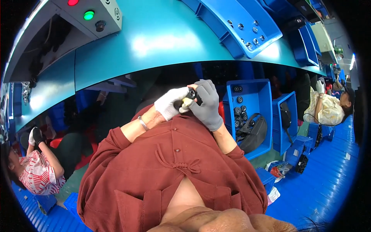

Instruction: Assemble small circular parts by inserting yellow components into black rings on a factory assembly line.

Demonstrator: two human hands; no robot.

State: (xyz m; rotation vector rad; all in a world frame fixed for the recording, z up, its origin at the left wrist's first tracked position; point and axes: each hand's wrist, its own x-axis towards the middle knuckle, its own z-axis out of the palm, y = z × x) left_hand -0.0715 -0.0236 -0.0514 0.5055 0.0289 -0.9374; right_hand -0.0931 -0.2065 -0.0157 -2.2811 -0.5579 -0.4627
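gloved left hand [172, 103] and right hand [207, 106] are closed around a small black part [192, 93], twelve o'clock from the maroon shirt [177, 154]; blue bin [253, 101], toward four o'clock. sound handling likely needs a steady two-sided pinch, exposed end unobstructed.

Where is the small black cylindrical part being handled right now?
Just above centre in the head view, the small black cylindrical part is held between the white-gloved left hand and grey-gloved right hand.

Held part [192, 92] glossy; tabletop [166, 40] smooth, glossy; bins [253, 96] plastic; shirt [147, 154] cloth.
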